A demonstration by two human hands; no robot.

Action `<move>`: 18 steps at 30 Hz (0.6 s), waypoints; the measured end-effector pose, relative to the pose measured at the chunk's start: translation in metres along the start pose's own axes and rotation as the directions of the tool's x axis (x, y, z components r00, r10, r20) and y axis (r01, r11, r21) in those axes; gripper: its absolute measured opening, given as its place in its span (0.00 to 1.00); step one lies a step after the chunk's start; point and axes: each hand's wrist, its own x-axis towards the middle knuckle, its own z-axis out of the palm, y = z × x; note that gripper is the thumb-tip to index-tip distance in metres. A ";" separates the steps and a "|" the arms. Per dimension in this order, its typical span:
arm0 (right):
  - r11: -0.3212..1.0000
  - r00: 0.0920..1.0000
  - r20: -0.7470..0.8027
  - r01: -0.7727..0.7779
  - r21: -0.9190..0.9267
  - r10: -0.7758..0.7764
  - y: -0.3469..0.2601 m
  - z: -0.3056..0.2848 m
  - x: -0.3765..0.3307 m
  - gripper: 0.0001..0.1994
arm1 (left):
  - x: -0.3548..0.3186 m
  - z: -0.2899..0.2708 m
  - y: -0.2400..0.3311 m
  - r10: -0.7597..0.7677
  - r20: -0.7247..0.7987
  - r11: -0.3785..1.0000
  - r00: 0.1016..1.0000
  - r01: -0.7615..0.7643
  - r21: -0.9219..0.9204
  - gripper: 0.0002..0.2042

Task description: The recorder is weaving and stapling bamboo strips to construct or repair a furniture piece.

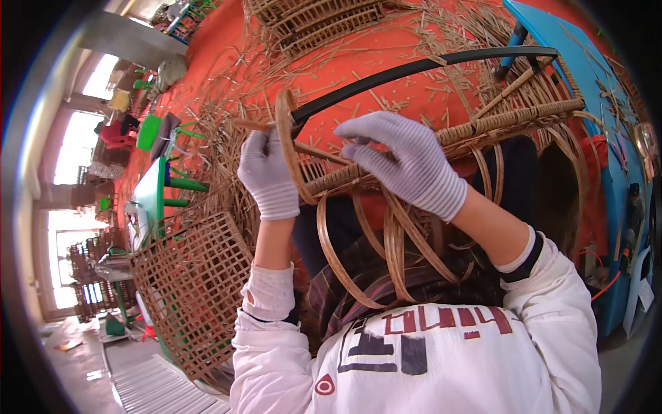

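Observation:
A basket frame lies across my lap, with a black curved bar (420, 67) on its far side and a rattan-wrapped rail (510, 123) on its near side. My left hand (267, 169), in a striped grey glove, is closed at the frame's left end, on a flat rattan strip (288, 148) that loops there. Its fingertips are partly hidden by the strip. Above the wrapped rail, my right hand (407, 157) wears a matching glove. Its thumb and fingers are curved but apart, with nothing visible between them. Several loose rattan strips (395, 255) hang from the rail over my lap.
A woven lattice panel (196, 290) leans at the left, near a green table (150, 196). To the right stands a blue table (576, 62). Cut strips (448, 90) litter the red floor (214, 55), and stacked woven baskets (317, 24) sit at the far side.

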 end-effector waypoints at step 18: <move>0.994 0.992 -0.068 -0.106 0.025 0.108 0.006 -0.025 -0.011 0.05 | 0.056 0.032 -0.044 -0.259 0.096 0.938 0.961 0.274 -0.211 0.14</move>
